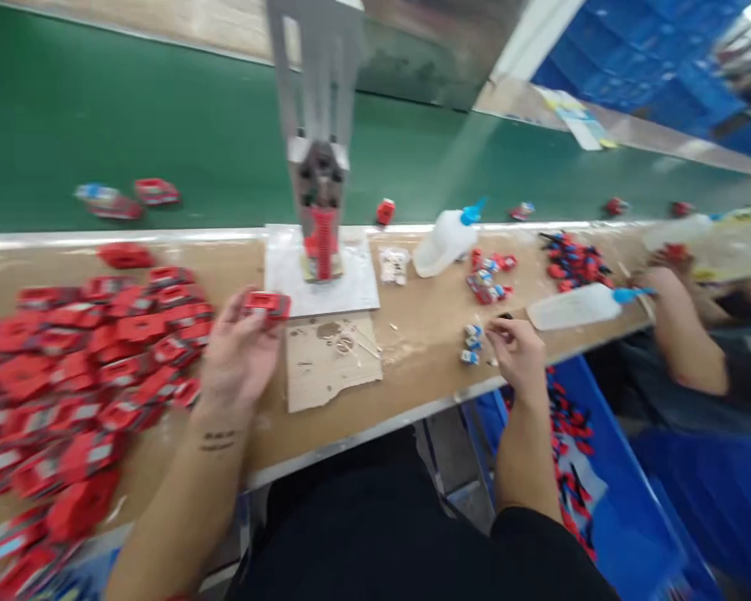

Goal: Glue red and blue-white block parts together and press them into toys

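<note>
One red part (266,305) clamped in left hand (241,355) fingers; right hand (518,351) fingers pinched beside small pieces (471,344).

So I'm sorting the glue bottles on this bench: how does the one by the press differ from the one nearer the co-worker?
The bottle by the press stands tilted with its blue nozzle up; the bottle nearer the co-worker lies flat with its nozzle pointing right. The first looks squat, the second long and slim. The first sits at the bench's far edge, the second toward the near edge. Both are translucent white with blue nozzles.
</note>
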The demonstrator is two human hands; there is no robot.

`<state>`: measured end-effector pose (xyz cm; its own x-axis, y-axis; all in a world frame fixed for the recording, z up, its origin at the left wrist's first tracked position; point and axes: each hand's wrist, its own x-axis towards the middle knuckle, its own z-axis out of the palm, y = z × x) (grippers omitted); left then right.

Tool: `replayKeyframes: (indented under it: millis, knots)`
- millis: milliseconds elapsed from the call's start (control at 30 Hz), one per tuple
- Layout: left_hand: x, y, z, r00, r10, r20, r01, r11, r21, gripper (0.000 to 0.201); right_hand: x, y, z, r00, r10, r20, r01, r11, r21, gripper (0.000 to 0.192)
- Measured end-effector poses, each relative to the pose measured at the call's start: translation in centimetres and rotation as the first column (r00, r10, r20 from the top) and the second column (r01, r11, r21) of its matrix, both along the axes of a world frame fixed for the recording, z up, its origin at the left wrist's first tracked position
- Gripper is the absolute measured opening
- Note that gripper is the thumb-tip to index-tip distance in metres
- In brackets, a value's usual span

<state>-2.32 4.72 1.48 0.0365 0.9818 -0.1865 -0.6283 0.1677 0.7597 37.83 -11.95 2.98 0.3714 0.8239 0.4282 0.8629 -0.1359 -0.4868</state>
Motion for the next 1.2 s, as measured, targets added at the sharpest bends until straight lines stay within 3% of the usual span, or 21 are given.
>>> replayKeyframes:
  millis: [133,233,333,433,533,733,800,867,967,1033,1200]
  knots:
    - [0.7,-0.1,1.5,1.000,0.014,0.014,-0.013,0.998,-0.066,0.043,0.4,-2.4,-1.1,0.998,-0.046,0.049,0.053,0.986,-0.157,0.025]
    - [1.3,-0.8,2.2,0.999,-0.039,-0.023,0.038,0.998,-0.043,0.050,0.4,-2.9,-1.6,0.988,0.108,0.107,-0.070,0.947,-0.314,0.023]
    - [1.7,-1.4,2.3,0.993,-0.081,-0.087,0.082,0.997,0.009,0.052,-0.1,-2.6,-1.8,0.963,0.254,0.092,-0.187,0.872,-0.453,0.022]
    - [2.0,-1.5,2.1,0.989,-0.095,-0.113,0.098,0.995,0.026,0.052,-0.5,-2.2,-2.3,0.948,0.307,0.079,-0.227,0.832,-0.507,0.018]
    - [1.9,-1.5,2.0,0.990,-0.104,-0.098,0.105,0.995,0.002,0.054,-0.4,-2.0,-3.1,0.948,0.313,0.057,-0.247,0.838,-0.486,0.019]
    - [1.8,-1.6,2.2,0.993,-0.095,-0.064,0.093,0.995,-0.032,0.058,-0.1,-3.1,-4.0,0.961,0.276,-0.026,-0.270,0.909,-0.319,0.019]
    - [2.0,-1.8,2.0,0.992,-0.120,-0.050,0.120,0.993,-0.011,0.058,-1.4,-2.9,-3.9,0.962,0.247,-0.121,-0.262,0.956,-0.135,0.014]
    - [2.4,-2.2,1.6,0.986,-0.163,-0.041,0.165,0.986,0.038,0.057,-3.9,-2.1,-3.7,0.915,0.275,-0.297,-0.250,0.961,0.120,0.021]
    - [2.9,-3.0,0.9,0.971,-0.236,-0.047,0.240,0.963,0.120,0.057,-9.1,0.5,-3.2,0.697,0.460,-0.551,-0.278,0.881,0.384,0.033]
    - [3.2,-3.5,0.5,0.955,-0.286,-0.074,0.294,0.943,0.155,0.056,-12.6,2.8,-2.5,0.560,0.564,-0.607,-0.350,0.825,0.443,0.030]
    - [3.0,-3.8,0.0,0.925,-0.369,-0.086,0.378,0.915,0.141,0.057,-17.5,7.6,-1.0,0.352,0.701,-0.620,-0.422,0.710,0.564,0.032]
